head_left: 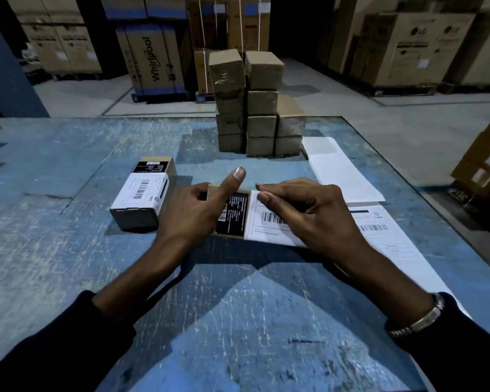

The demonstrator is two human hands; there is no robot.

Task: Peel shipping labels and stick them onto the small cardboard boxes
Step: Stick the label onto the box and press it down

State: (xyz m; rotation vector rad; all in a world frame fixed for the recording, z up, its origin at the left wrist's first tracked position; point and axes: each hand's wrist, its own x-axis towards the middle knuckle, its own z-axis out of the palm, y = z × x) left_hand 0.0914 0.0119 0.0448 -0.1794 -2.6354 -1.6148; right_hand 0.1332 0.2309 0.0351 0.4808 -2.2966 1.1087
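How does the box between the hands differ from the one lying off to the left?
The box between the hands has its white label only partly on, under the right hand; the left hand steadies it. The box to the left is already labelled and untouched. Both show a black printed panel.

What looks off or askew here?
The stack of wrapped boxes is uneven: its top-left box sits tilted and overhanging. The label under the right hand looks square on the box.

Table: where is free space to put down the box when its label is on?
Bare table lies left of the labelled box and in front of both hands. It is crowded behind at the box stack and right, under label sheets.
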